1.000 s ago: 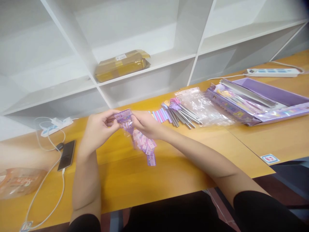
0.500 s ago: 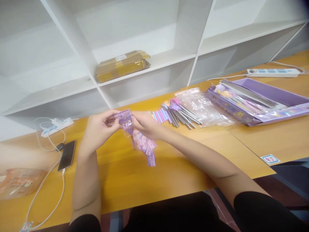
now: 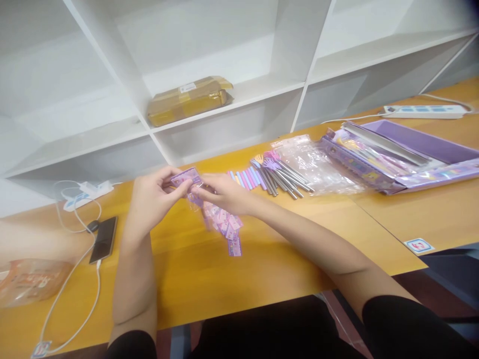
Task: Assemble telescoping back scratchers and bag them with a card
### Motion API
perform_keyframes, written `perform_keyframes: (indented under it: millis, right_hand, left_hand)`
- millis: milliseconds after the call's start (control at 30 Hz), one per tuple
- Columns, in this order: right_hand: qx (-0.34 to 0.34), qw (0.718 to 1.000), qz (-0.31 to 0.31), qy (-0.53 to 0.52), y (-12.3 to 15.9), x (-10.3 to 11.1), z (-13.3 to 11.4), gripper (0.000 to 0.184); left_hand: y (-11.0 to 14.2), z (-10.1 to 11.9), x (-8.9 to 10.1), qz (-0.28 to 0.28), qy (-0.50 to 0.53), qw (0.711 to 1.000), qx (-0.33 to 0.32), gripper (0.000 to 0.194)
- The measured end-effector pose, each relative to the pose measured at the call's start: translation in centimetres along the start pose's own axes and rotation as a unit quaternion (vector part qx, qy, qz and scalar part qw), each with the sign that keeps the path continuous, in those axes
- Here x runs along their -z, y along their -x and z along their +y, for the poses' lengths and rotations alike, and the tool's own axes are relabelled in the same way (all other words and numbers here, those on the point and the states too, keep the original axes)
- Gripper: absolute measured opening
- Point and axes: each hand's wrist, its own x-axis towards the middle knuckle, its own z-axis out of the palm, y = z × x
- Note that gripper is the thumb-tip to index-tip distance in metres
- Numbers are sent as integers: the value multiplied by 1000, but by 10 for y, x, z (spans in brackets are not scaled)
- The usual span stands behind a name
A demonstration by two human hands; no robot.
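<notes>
My left hand (image 3: 151, 199) pinches a clear plastic packet with a purple printed card top (image 3: 186, 175) between thumb and fingers. From the right, my right hand (image 3: 226, 193) closes its thumb and fingers on the packet's side, hiding part of it. Something purple shows blurred through the plastic below the card. Under the hands, a heap of small pink and purple printed cards (image 3: 229, 225) lies on the table. Just beyond my right hand are pastel tubes (image 3: 249, 178) in a row. Beside them lie several metal rods with hand-shaped heads (image 3: 282, 174), like back scratchers.
Clear plastic bags (image 3: 314, 169) lie beside an open purple box (image 3: 430, 144) at the right. A phone (image 3: 104, 240) on a white cable, a power strip (image 3: 88, 196) and an orange-printed bag (image 3: 35, 281) are at the left. A taped parcel (image 3: 189, 102) sits on the shelf.
The card top has tilted and shifted slightly left. My right hand's fingers have moved left across the packet, covering more of it. The things on the table look unchanged.
</notes>
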Motion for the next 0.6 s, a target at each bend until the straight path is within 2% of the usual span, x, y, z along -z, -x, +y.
perform_keyframes:
  millis: [133, 267, 433, 500, 600]
  right_hand:
    - [-45, 996, -74, 27, 0, -1, 1, 25]
    - [-115, 979, -142, 87, 1, -6, 8, 25]
    - [-163, 961, -225, -2, 1, -9, 19, 13]
    - [-168, 958, -232, 0, 0, -10, 21, 12]
    - [-151, 966, -207, 45, -2, -9, 23, 11]
  left_hand:
    - [0, 3, 1, 10, -46, 999, -3, 24]
    - [0, 8, 2, 28, -105, 994, -11, 25]
    - [-1, 8, 4, 28, -116, 993, -12, 29]
    - [-2, 5, 4, 27, -95, 995, -8, 30]
    - [-5, 0, 4, 18, -47, 999, -6, 33]
